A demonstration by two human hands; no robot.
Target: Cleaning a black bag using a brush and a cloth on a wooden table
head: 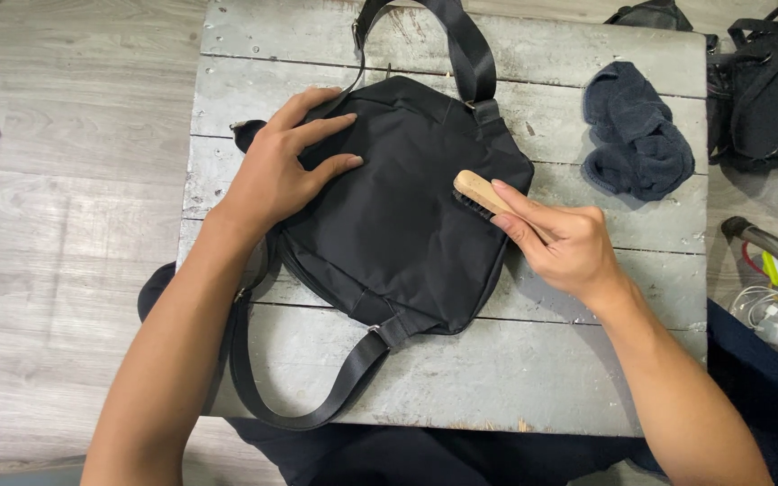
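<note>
Centrally, black bag [398, 216] between hands, left hand [272, 175] flat on it, right hand [565, 243] gripping wooden brush [482, 192]

Things are carried by a small table [533, 387] of grey, weathered wooden planks w/ chipped paint and gaps between boards; it is set on a grey wood-look floor [56, 252]. A black fabric bag [398, 225] is laid flat near the table's centre, approx. diagonal; one strap [461, 40] is run over the far edge, the other strap [317, 396] is looped off the near edge. A dark crumpled cloth [632, 135] is placed on the boards at the right, apart from the bag. Another black bag [772, 90] is seen on the floor just beyond the table's right side.
</note>
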